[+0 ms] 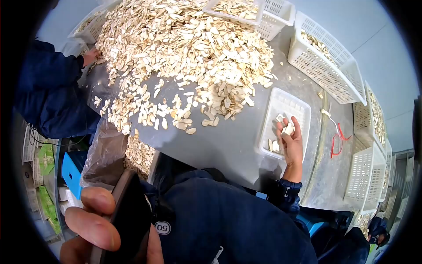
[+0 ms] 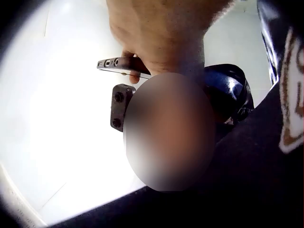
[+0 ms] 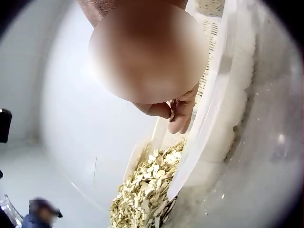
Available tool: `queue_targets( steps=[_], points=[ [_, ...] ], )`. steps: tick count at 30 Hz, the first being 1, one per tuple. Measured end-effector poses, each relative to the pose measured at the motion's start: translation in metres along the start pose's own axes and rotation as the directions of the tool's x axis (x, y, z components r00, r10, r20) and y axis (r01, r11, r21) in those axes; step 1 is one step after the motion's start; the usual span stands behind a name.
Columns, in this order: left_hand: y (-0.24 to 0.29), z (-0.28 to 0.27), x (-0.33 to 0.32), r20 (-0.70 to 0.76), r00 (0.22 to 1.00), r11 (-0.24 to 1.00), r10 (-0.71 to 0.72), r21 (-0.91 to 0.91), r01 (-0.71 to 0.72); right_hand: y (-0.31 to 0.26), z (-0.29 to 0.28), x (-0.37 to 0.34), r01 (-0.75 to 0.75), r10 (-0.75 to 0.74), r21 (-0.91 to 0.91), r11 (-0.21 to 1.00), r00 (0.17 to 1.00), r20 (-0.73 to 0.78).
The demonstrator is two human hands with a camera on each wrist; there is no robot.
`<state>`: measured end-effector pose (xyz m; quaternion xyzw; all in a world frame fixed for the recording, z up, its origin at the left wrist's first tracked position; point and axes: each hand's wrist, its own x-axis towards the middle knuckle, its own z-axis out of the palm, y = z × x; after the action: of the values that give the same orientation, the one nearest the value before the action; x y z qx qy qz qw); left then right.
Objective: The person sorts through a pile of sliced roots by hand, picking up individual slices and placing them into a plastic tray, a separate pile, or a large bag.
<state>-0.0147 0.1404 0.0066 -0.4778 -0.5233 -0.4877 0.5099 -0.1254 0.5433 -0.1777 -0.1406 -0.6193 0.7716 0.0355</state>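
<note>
In the head view the left hand (image 1: pixel 94 224) grips a dark phone (image 1: pixel 125 220) close to the camera, at the lower left. The left wrist view shows the same phone (image 2: pixel 126 64) edge-on in the left hand (image 2: pixel 156 33). My right hand (image 1: pixel 292 145) is palm up over a white tray (image 1: pixel 307 114), its fingers curled round a few pale slices (image 1: pixel 288 129). A few more slices (image 1: pixel 273 145) lie in the tray's near left part. In the right wrist view a blurred patch covers much of the right hand (image 3: pixel 178 111).
A large heap of slices (image 1: pixel 184 44) covers the back of the grey table (image 1: pixel 211 149). White baskets (image 1: pixel 325 66) line the right side. Another person's hand (image 1: pixel 91 57) touches the heap's left edge. A plastic-lined box (image 1: pixel 105 154) of slices stands below the table edge. Red string (image 1: pixel 336 143) lies right of the tray.
</note>
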Motion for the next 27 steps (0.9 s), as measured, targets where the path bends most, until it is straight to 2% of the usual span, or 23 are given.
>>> queue_targets(
  steps=[1, 2, 3, 4, 5, 6, 9, 10, 11, 13, 16, 19, 20, 21, 23, 25, 26, 27],
  points=[
    [-0.007, 0.002, -0.001, -0.054, 0.998, 0.999, 0.033, -0.031, -0.034, 0.001, 0.001, 0.000, 0.028, -0.028, -0.128, 0.991, 1.000, 0.004],
    [-0.009, 0.000, 0.001, -0.003, 1.000, 1.000, -0.007, -0.007, 0.007, 0.001, 0.002, 0.001, 0.104, -0.103, -0.266, 0.958, 0.995, 0.019],
    [-0.010, -0.002, 0.004, 0.043, 0.998, 0.999, -0.049, 0.020, 0.048, 0.000, 0.002, 0.000, 0.152, -0.158, -0.497, 0.854, 0.987, 0.029],
    [-0.011, -0.004, 0.004, 0.087, 0.992, 0.995, -0.094, 0.050, 0.090, -0.011, 0.007, -0.004, 0.188, -0.208, -0.697, 0.692, 0.976, 0.057],
    [-0.014, -0.002, 0.002, 0.053, 0.994, 0.993, -0.097, 0.077, 0.093, -0.017, 0.010, -0.005, 0.212, -0.247, -0.851, 0.481, 0.964, 0.100],
    [-0.019, 0.002, 0.000, 0.021, 0.995, 0.991, -0.093, 0.103, 0.091, -0.015, 0.008, -0.003, 0.290, -0.300, -0.853, 0.435, 0.939, 0.166],
    [-0.031, 0.003, -0.006, -0.044, 0.996, 0.984, -0.082, 0.157, 0.088, -0.023, 0.002, 0.001, 0.341, -0.327, -0.925, 0.164, 0.904, 0.275],
    [-0.035, 0.002, -0.008, -0.059, 0.995, 0.981, -0.079, 0.174, 0.088, -0.030, 0.003, 0.001, 0.285, -0.303, -0.932, 0.222, 0.929, 0.212],
    [-0.037, -0.002, -0.010, -0.050, 0.995, 0.979, -0.086, 0.180, 0.094, -0.031, -0.002, 0.005, 0.290, -0.343, -0.943, 0.162, 0.913, 0.222],
    [-0.041, -0.012, -0.014, -0.043, 0.994, 0.977, -0.098, 0.187, 0.104, -0.035, -0.004, 0.009, 0.215, -0.320, -0.952, 0.216, 0.937, 0.139],
    [-0.050, -0.023, -0.018, -0.071, 0.992, 0.976, -0.106, 0.183, 0.117, -0.038, 0.000, 0.012, 0.217, -0.262, -0.937, 0.272, 0.954, 0.145],
    [-0.051, -0.044, -0.016, 0.032, 0.979, 0.939, -0.202, 0.290, 0.184, -0.039, 0.007, 0.019, 0.220, -0.259, -0.918, 0.329, 0.956, 0.137],
    [-0.054, -0.050, -0.017, 0.036, 0.982, 0.946, -0.185, 0.278, 0.168, -0.040, 0.013, 0.020, 0.180, -0.228, -0.845, 0.503, 0.971, 0.071],
    [-0.060, -0.057, -0.018, 0.038, 0.986, 0.952, -0.165, 0.268, 0.149, -0.051, 0.025, 0.025, -0.029, -0.028, -0.783, 0.621, 0.998, -0.060],
    [-0.068, -0.067, -0.021, 0.013, 0.991, 0.961, -0.131, 0.246, 0.124, -0.055, 0.059, 0.031, 0.137, -0.104, -0.401, 0.906, 0.989, 0.104],
    [-0.074, -0.073, -0.024, -0.038, 0.995, 0.971, -0.094, 0.219, 0.100, -0.057, 0.098, 0.039, 0.061, -0.016, -0.278, 0.959, 0.987, 0.161],
    [-0.069, -0.079, -0.027, -0.037, 0.989, 0.955, -0.141, 0.260, 0.146, -0.060, 0.122, 0.043, 0.017, 0.059, -0.305, 0.952, 0.969, 0.241],
    [-0.057, -0.086, -0.032, -0.038, 0.981, 0.934, -0.188, 0.302, 0.191, -0.059, 0.140, 0.050, 0.054, 0.088, -0.343, 0.938, 0.918, 0.386]
  ],
)
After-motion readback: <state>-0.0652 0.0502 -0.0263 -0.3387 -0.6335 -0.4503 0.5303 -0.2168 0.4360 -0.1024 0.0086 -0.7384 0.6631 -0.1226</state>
